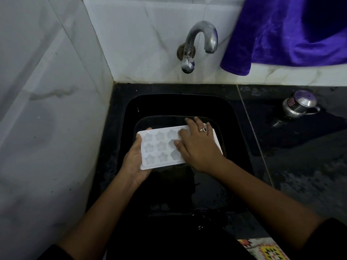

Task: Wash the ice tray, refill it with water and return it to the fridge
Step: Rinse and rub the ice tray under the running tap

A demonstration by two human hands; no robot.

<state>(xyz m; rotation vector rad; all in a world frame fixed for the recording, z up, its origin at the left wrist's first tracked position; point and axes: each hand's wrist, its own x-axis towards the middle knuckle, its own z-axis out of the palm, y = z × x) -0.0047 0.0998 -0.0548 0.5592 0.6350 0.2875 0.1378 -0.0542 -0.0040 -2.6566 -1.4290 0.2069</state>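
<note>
A white ice tray [159, 147] with star-shaped moulds sits at the centre of the frame, held above the black sink [178, 106]. The left hand [134, 162] grips its lower-left end, thumb on the rim and fingers curled beneath. The right hand [197, 145], wearing a ring [203, 129], lies flat over the tray's right half, fingers spread open and pressed on the moulds. The tap [199, 40] stands at upper centre. A steel pot [298, 105] on the dark tabletop [300, 166] at the right bears a label too small to read
</note>
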